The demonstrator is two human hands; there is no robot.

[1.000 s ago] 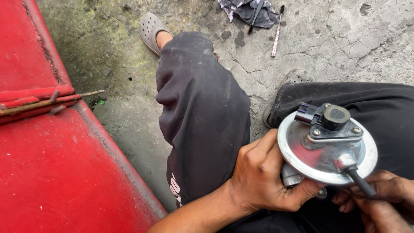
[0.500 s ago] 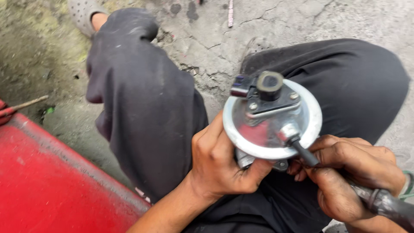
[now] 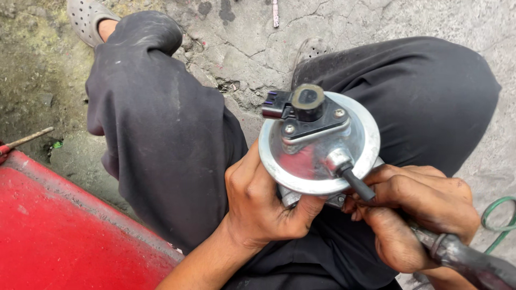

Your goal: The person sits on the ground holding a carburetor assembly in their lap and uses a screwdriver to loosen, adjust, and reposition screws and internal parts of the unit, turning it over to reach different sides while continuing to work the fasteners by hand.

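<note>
1. At the far left lies a red metal panel (image 3: pixel 59 241), its edge running diagonally along the concrete floor (image 3: pixel 231 48); a thin rusty rod (image 3: pixel 29 138) pokes out above it.
2. Next comes the person's left leg in dark trousers (image 3: pixel 156 134), bent at the knee, with a grey perforated clog (image 3: pixel 88 19) at the top of the view.
3. The left hand (image 3: pixel 263 207) grips the round metal part (image 3: pixel 320 142) from below and from its left side, fingers (image 3: pixel 244 169) curled against the rim and the thumb pressed under the disc.
4. The part is held above the lap, between the two knees; a black sensor housing with a plug connector (image 3: pixel 301 107) is screwed onto its shiny top.
5. A black hose (image 3: pixel 357 185) is pushed onto the part's short metal nozzle.
6. The right hand (image 3: pixel 416 212) is clenched around this hose just beside the nozzle.
7. At the far right edge, a green wire loop (image 3: pixel 497 220) lies on the floor.
</note>
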